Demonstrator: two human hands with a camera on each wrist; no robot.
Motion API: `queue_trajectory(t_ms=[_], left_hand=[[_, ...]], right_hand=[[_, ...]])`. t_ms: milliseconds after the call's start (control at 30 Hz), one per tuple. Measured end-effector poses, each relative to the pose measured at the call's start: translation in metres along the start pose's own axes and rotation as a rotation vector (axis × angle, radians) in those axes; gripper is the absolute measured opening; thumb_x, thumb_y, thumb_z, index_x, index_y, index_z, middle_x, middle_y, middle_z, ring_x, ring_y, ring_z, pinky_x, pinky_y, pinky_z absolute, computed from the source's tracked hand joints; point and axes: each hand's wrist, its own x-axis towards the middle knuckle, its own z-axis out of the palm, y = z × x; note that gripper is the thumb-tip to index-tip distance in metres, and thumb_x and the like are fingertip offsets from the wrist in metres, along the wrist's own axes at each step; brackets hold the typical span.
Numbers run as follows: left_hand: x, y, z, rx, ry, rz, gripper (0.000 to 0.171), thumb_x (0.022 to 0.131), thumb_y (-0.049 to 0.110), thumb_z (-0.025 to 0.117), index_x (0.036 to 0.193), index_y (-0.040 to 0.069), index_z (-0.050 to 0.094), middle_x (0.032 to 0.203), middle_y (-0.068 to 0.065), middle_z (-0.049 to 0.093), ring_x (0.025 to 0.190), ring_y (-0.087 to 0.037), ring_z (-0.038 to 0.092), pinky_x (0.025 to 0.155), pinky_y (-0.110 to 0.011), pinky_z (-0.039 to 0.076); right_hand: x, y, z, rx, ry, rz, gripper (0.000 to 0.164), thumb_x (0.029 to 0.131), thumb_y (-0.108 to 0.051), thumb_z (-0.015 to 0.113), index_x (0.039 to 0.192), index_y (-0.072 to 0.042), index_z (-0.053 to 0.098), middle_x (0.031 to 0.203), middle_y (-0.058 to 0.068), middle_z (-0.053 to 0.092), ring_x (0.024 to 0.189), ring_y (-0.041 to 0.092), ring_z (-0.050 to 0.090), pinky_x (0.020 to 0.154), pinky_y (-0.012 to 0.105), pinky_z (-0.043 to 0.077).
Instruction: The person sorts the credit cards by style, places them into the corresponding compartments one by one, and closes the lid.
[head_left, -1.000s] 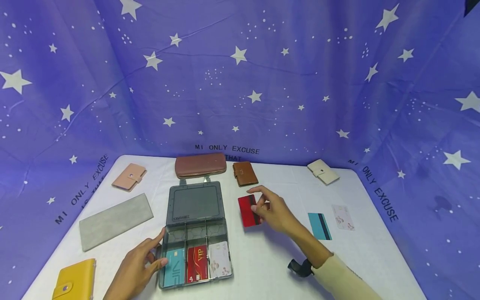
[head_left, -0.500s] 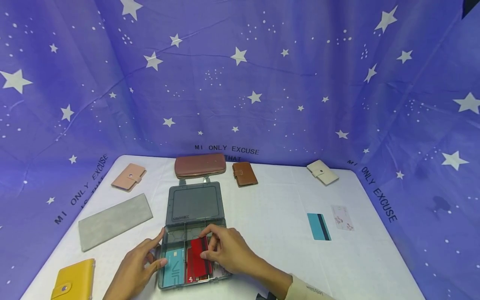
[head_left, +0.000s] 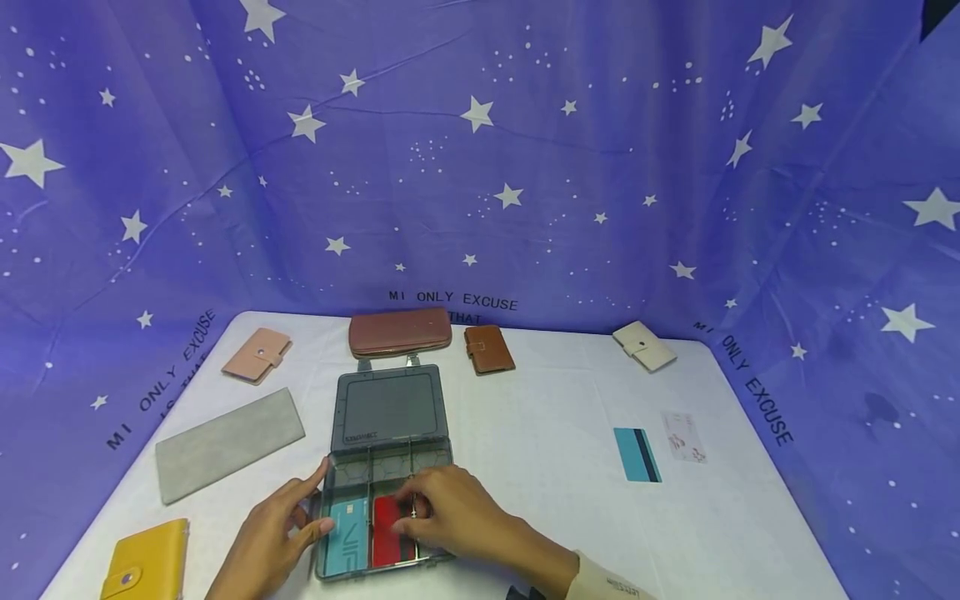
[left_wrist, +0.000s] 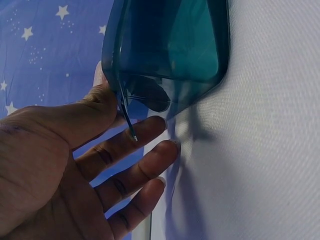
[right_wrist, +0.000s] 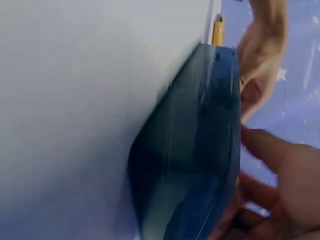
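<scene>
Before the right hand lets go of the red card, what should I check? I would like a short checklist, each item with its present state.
1. Red card lies in the middle slot of the box: ok, it sits beside the teal card.
2. Red card lies flat: cannot tell, the right hand covers part of it.
3. Left hand steadies the box: ok, its fingers touch the left wall.
4. Lid stays open and clear of the hands: ok.
5. Right slot is free: cannot tell, the right hand hides it.
6. Cards left on the table: not ok, the blue card and the white card lie outside.
</scene>
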Motion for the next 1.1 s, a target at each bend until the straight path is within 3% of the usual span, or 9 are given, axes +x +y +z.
queue_trajectory(t_ms=[67,133,200,300,433,567,700,900,1100], left_hand=[[0.0,0.0,0.0,-0.001,-0.005,-0.005,0.079,0.082,0.03,0.08,0.152,0.024,0.043,0.104,0.005,0.063,0.07,0.0,0.048,0.064,-0.023,0.039],[0.0,0.001,0.0,-0.001,-0.007,-0.01,0.08,0.082,0.029,0.08,0.152,0.024,0.043,0.104,0.004,0.063,0.07,0.0,0.048,0.065,-0.023,0.039],[0.0,0.001,0.0,0.001,-0.008,-0.011,0.08,0.082,0.03,0.08,0.152,0.024,0.043,0.104,0.005,0.063,0.07,0.0,0.048,0.065,-0.023,0.039],[0.0,0.001,0.0,-0.003,-0.003,-0.002,0.08,0.082,0.029,0.081,0.152,0.024,0.043,0.104,0.005,0.063,0.07,0.0,0.048,0.065,-0.023,0.039],[0.0,0.001,0.0,-0.003,-0.001,-0.002,0.08,0.081,0.029,0.081,0.152,0.025,0.043,0.108,0.004,0.064,0.071,0.0,0.048,0.066,-0.023,0.039],[0.0,0.001,-0.001,0.005,-0.013,-0.023,0.082,0.08,0.03,0.081,0.152,0.026,0.043,0.11,0.004,0.064,0.072,-0.002,0.049,0.066,-0.023,0.039],[0.0,0.001,0.0,0.005,-0.006,-0.019,0.081,0.081,0.03,0.081,0.152,0.025,0.043,0.108,0.004,0.064,0.072,-0.001,0.048,0.065,-0.023,0.039],[0.0,-0.001,0.002,0.003,0.011,0.011,0.079,0.081,0.03,0.081,0.151,0.024,0.044,0.106,0.005,0.063,0.072,0.0,0.048,0.066,-0.022,0.04],[0.0,-0.001,0.001,0.023,0.014,0.016,0.079,0.082,0.033,0.08,0.151,0.024,0.044,0.1,0.006,0.061,0.072,0.0,0.047,0.065,-0.022,0.039]], right_hand=[[-0.006,0.008,-0.007,0.122,0.038,-0.049,0.029,0.088,-0.036,0.076,0.108,-0.015,0.074,0.073,-0.018,0.057,0.065,-0.006,0.05,0.061,0.016,0.046],[-0.014,0.017,-0.016,0.209,0.093,-0.078,0.026,0.087,-0.033,0.078,0.107,-0.016,0.073,0.077,-0.015,0.06,0.066,-0.003,0.055,0.062,0.019,0.051],[-0.024,0.03,-0.028,0.257,0.152,-0.057,0.025,0.085,-0.032,0.08,0.105,-0.02,0.072,0.08,-0.01,0.063,0.07,0.004,0.059,0.066,0.026,0.055],[-0.043,0.055,-0.047,0.263,0.218,0.05,0.029,0.08,-0.034,0.084,0.104,-0.025,0.072,0.085,-0.005,0.066,0.077,0.014,0.063,0.07,0.033,0.055],[-0.073,0.097,-0.075,0.196,0.263,0.221,0.041,0.074,-0.034,0.088,0.11,-0.022,0.071,0.091,0.001,0.066,0.082,0.02,0.063,0.071,0.031,0.053],[-0.104,0.139,-0.101,0.029,0.312,0.335,0.055,0.07,-0.032,0.091,0.117,-0.018,0.068,0.096,0.002,0.063,0.085,0.018,0.059,0.073,0.027,0.049],[-0.131,0.169,-0.128,-0.105,0.315,0.471,0.063,0.069,-0.034,0.091,0.123,-0.018,0.064,0.103,0.005,0.059,0.088,0.019,0.053,0.073,0.031,0.043],[-0.161,0.196,-0.152,-0.148,0.238,0.647,0.075,0.069,-0.047,0.089,0.128,-0.012,0.059,0.113,0.018,0.052,0.095,0.029,0.052,0.075,0.043,0.045],[-0.163,0.206,-0.151,-0.145,0.222,0.67,0.075,0.067,-0.047,0.09,0.12,-0.006,0.057,0.109,0.017,0.047,0.093,0.027,0.048,0.074,0.037,0.041]])
